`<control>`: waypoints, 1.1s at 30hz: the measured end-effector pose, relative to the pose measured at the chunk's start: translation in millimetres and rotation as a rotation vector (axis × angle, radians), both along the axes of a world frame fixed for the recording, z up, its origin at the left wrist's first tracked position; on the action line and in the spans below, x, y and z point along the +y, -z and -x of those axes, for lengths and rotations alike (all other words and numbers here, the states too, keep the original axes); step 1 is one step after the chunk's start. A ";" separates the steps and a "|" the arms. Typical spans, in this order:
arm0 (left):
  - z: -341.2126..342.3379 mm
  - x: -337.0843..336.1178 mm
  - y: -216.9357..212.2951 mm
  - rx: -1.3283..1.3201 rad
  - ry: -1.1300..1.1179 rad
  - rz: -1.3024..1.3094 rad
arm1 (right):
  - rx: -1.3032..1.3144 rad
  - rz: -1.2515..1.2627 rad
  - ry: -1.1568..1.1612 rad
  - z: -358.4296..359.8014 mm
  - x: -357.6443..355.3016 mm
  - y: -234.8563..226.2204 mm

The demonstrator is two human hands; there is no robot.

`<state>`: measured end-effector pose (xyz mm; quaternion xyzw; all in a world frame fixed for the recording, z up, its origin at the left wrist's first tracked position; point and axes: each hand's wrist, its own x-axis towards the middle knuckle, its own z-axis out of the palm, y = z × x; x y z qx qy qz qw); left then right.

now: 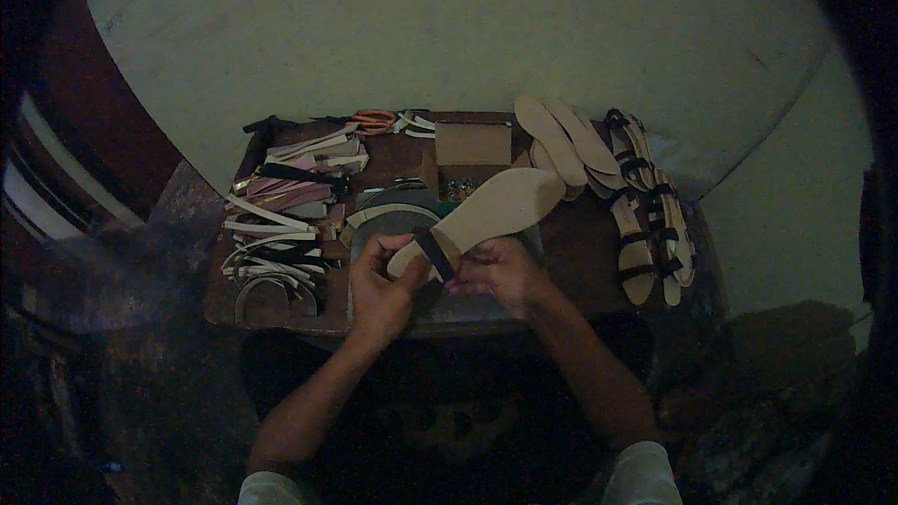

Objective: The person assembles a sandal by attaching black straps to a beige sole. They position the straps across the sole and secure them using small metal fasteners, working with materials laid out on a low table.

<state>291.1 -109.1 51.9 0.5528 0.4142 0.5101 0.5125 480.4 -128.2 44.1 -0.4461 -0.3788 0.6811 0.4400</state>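
Currently held: a beige, flat, foot-shaped sole [510,208], in front of the open brown cardboard box [473,144], its wide end reaching past the box's right side and its narrow end toward the person.
Strap: a short, flat, dark strap [434,254], lying across the sole near the narrow end, in front of the box.
Left hand: the left hand [382,292] pinches the sole's narrow end, thumb on top, other fingers curled and partly hidden.
Right hand: the right hand [505,273] has its fingers drawn together at the strap's near end; too dim to tell whether the tips pinch it.
Box contents: small shiny metallic pieces [456,189], at the box's near side.
Strip pile: narrow white, pink and black strips [295,189], left of the box.
Cutting tool: orange loop handles [374,122], apparently scissors, left of the box.
Spare soles: overlapping beige flat soles [554,142], right of the box.
Sandals: beige soles with black straps [645,224], farther right of the box.
Table: dark brown wooden table [575,290], beneath the box.
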 end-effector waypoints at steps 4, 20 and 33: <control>-0.2 0.0 3.6 0.032 -0.011 -0.022 | -0.051 0.016 -0.016 1.2 -0.1 -5.7; -7.4 -11.8 0.0 0.009 -0.020 -0.021 | -0.154 -0.152 0.064 5.0 -1.8 -1.4; -5.9 7.6 5.9 -0.405 0.044 0.222 | -0.106 -0.255 0.188 13.0 -5.8 -29.4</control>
